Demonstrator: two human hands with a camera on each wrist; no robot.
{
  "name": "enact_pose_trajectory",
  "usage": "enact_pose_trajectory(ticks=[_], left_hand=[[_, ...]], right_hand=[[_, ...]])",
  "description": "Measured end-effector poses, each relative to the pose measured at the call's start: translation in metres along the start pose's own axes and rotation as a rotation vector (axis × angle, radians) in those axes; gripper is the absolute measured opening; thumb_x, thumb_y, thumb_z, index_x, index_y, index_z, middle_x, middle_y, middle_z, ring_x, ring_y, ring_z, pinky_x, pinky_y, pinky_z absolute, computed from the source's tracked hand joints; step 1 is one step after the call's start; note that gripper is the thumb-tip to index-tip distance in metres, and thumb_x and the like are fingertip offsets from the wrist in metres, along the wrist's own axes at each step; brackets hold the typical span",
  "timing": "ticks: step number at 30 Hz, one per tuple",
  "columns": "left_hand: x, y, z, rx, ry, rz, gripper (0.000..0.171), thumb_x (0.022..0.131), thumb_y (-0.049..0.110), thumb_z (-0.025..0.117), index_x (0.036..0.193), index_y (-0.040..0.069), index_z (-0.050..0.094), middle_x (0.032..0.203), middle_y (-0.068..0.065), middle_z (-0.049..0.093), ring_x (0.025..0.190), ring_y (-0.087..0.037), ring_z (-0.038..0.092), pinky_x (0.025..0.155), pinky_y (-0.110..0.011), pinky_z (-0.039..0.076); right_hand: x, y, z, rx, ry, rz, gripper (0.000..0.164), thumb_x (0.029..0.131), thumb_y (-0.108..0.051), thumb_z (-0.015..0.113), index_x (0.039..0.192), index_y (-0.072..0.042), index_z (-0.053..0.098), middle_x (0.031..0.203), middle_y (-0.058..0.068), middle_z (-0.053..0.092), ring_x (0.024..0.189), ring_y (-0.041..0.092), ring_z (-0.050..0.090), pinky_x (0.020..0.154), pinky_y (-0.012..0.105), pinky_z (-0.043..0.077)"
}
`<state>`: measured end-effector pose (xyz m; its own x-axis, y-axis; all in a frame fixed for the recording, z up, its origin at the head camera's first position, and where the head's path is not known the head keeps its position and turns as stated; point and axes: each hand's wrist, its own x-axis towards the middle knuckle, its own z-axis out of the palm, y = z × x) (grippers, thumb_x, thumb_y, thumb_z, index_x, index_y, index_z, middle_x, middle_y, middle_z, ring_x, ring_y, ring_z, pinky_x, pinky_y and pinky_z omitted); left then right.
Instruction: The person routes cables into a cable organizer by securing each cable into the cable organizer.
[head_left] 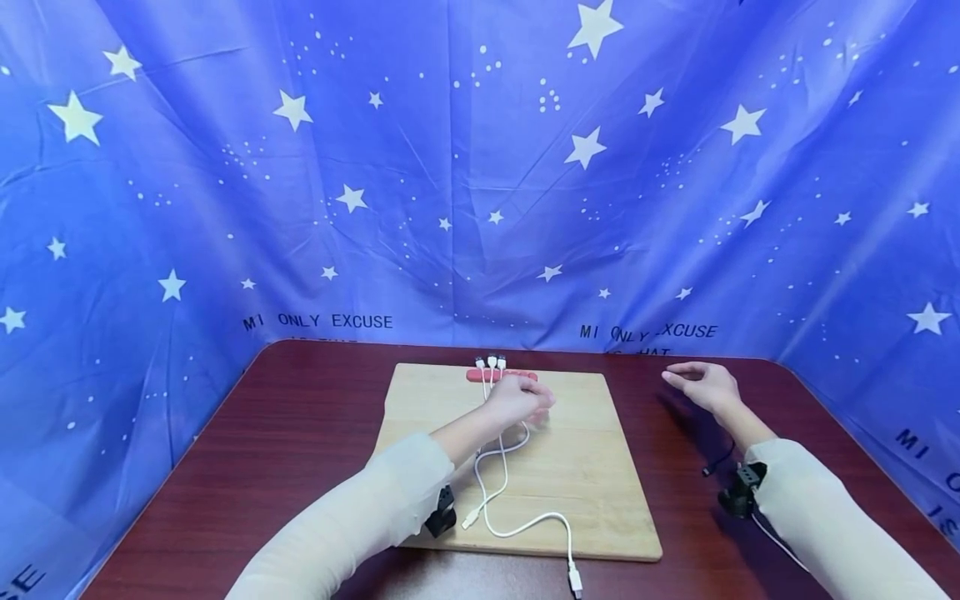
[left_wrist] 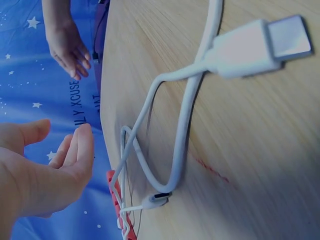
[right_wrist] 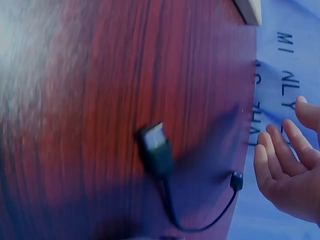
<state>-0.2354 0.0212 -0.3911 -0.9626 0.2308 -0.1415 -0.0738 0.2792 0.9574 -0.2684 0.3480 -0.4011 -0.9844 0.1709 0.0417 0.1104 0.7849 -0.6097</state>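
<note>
My left hand (head_left: 519, 398) is over the far part of a wooden board (head_left: 570, 467), in front of a red slotted cable holder (head_left: 476, 376). Its fingers are loosely bent, thumb apart, with nothing between them in the left wrist view. Several white cables run from the holder under that hand; one white USB plug (left_wrist: 250, 48) lies close to the left wrist camera. Past the board's right side hovers my right hand (head_left: 703, 385), fingers relaxed and holding nothing. Near it a short black USB cable (right_wrist: 167, 200) lies on the table, both plugs showing in the right wrist view.
The board lies on a dark red wooden table (head_left: 300, 433). Another white cable plug (head_left: 575, 579) hangs over the board's near edge. A blue star-printed curtain (head_left: 450, 167) stands right behind the table. Small black cameras (head_left: 441, 515) are strapped to both wrists.
</note>
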Motion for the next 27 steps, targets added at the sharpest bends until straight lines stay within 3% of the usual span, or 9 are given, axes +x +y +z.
enact_pose_trajectory(ticks=[4,11,17,21,27], left_hand=[[0.000,0.002,0.003,-0.017,-0.004,-0.018,0.019,0.083,0.010,0.071,0.100,0.001,0.072,0.097,-0.014,0.073,0.092,-0.029,0.072,0.080,-0.030,0.061],[0.000,0.004,0.005,-0.041,0.002,-0.035,0.019,0.084,0.009,0.070,0.099,-0.002,0.071,0.100,-0.017,0.072,0.095,-0.031,0.072,0.080,-0.031,0.062],[0.002,0.007,0.007,0.008,-0.002,-0.031,0.018,0.086,0.012,0.069,0.100,0.001,0.071,0.100,-0.013,0.072,0.090,-0.022,0.073,0.078,-0.025,0.061],[0.005,0.010,0.010,0.008,-0.002,-0.042,0.016,0.086,0.013,0.069,0.099,0.003,0.071,0.100,-0.012,0.073,0.091,-0.021,0.073,0.079,-0.025,0.061],[0.009,0.017,0.016,-0.017,0.008,-0.050,0.016,0.085,0.014,0.070,0.098,0.004,0.073,0.098,-0.013,0.075,0.089,-0.020,0.073,0.074,-0.023,0.061]], right_hand=[[0.001,0.008,-0.006,-0.043,0.022,-0.011,0.055,0.092,-0.045,0.060,0.120,0.002,0.063,0.117,0.024,0.066,0.112,0.043,0.057,0.091,0.051,0.049],[0.005,0.026,-0.014,-0.128,0.082,0.020,0.047,0.092,-0.037,0.062,0.114,0.004,0.066,0.104,0.021,0.072,0.106,0.043,0.058,0.088,0.051,0.044],[0.007,0.040,-0.016,-0.136,0.104,0.067,0.042,0.089,-0.030,0.066,0.110,0.007,0.066,0.092,0.019,0.074,0.090,0.036,0.064,0.083,0.048,0.045],[0.007,0.047,-0.016,-0.160,0.077,0.065,0.039,0.087,-0.027,0.066,0.106,0.007,0.068,0.082,0.015,0.075,0.095,0.040,0.063,0.088,0.051,0.040],[0.008,0.048,-0.015,-0.219,0.052,0.085,0.032,0.085,-0.025,0.066,0.098,0.004,0.071,0.096,0.023,0.072,0.106,0.048,0.054,0.091,0.055,0.040]])
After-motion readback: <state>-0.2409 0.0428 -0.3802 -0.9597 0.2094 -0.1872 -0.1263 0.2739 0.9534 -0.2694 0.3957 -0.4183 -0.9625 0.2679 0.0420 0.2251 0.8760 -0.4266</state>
